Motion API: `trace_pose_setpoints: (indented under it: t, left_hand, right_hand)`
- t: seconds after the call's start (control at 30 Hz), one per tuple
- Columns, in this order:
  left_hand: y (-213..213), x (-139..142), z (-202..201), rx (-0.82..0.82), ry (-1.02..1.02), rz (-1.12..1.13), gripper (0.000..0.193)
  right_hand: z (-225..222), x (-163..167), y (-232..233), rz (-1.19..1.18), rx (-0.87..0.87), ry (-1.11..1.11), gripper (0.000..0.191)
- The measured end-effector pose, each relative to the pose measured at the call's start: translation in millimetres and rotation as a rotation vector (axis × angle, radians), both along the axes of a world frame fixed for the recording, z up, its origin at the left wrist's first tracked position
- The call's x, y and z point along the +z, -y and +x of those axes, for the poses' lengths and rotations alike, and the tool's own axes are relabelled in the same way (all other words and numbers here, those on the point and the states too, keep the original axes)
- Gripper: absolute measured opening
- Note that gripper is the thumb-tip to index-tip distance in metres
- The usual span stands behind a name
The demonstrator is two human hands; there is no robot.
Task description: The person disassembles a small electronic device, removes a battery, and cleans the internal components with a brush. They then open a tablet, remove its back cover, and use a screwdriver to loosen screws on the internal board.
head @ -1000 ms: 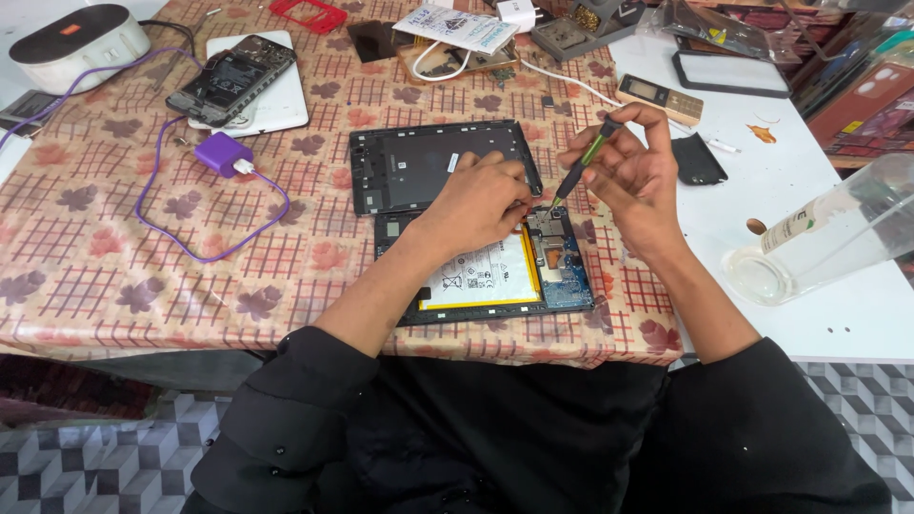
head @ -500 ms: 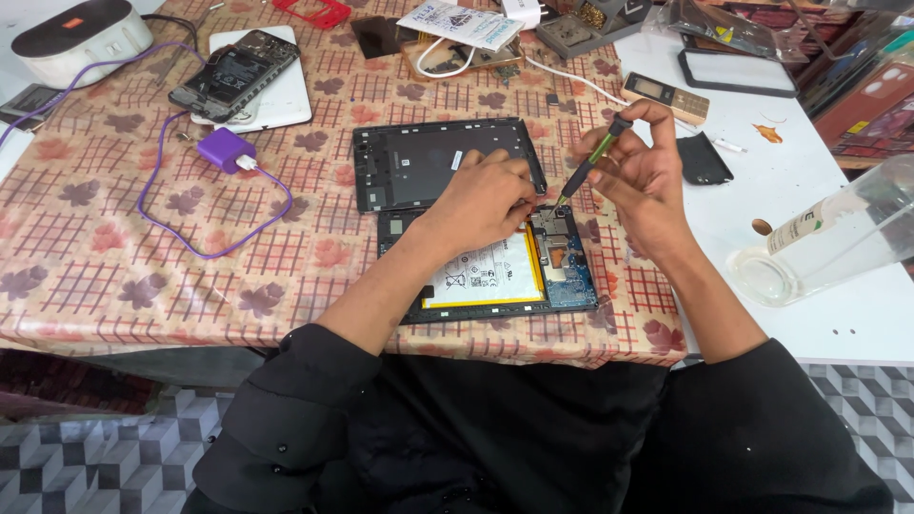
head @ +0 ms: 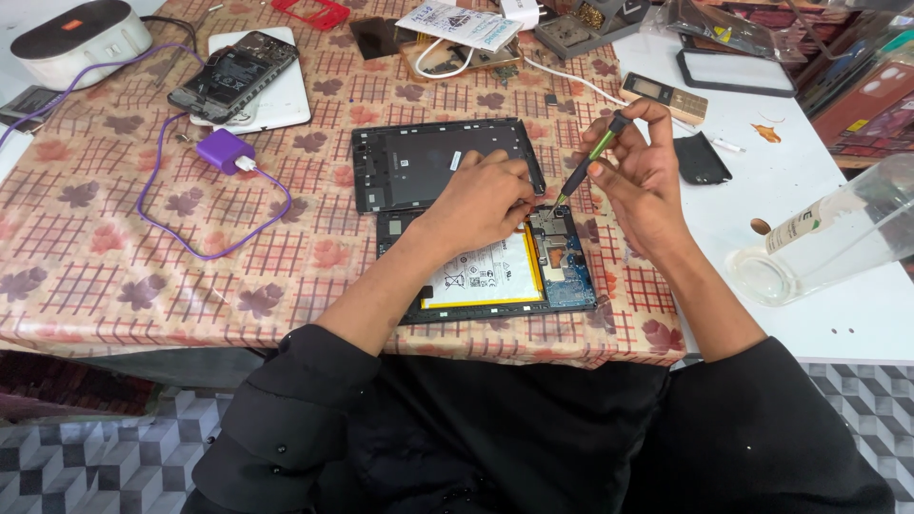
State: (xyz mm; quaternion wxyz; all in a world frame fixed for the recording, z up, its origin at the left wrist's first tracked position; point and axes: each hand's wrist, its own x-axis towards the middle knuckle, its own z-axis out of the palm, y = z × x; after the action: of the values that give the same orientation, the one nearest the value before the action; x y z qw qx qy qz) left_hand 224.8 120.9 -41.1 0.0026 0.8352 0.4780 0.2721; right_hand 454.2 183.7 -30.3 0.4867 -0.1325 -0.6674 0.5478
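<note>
Near the centre of the frame lies an opened tablet [head: 495,271], a flat dark rectangle whose exposed inside shows a pale battery pack edged in yellow and a strip of blue circuit board along its right side. The left hand [head: 481,202] rests on the tablet's upper edge, its fingers curled and pinched together against the board; what they pinch is too small to tell. The right hand [head: 640,176] grips a slim screwdriver [head: 585,171] with a green shaft and a black cap, held tilted, its tip down on the metal plate at the tablet's top right corner.

Just above the tablet, touching its upper edge, sits the removed back cover [head: 419,164], a matte black plastic shell. Everything stands on a table [head: 114,266] covered by a glossy oilcloth printed with red checks and brown flowers. In the upper left of the frame, a purple charger block [head: 225,150] trails a looping purple cable, and an opened phone [head: 231,73] lies on a white slab. At the right edge a clear plastic bottle [head: 838,238] lies on its side on bare white tabletop.
</note>
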Motion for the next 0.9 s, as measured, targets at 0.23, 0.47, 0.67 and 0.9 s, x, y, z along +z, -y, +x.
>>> trace_pose_setpoints:
  t: [0.23,0.47,0.67,0.9]
  left_hand:
    - [0.7,0.7,0.6,-0.006,0.011,0.011,0.013]
    - [1.0,0.8,0.4,-0.008,0.003,0.01,0.013]
    - [0.0,0.8,-0.3,-0.007,0.006,0.012,0.013]
    - [-0.5,-0.3,-0.2,-0.01,0.004,0.016,0.012]
  right_hand:
    - [0.4,0.7,-1.2,-0.04,0.031,-0.03,0.057]
    - [0.7,2.6,1.5,0.058,-0.022,0.012,0.063]
    - [-1.3,1.6,0.1,0.107,-0.052,0.058,0.067]
    - [-0.8,0.3,0.5,0.106,-0.053,0.059,0.068]
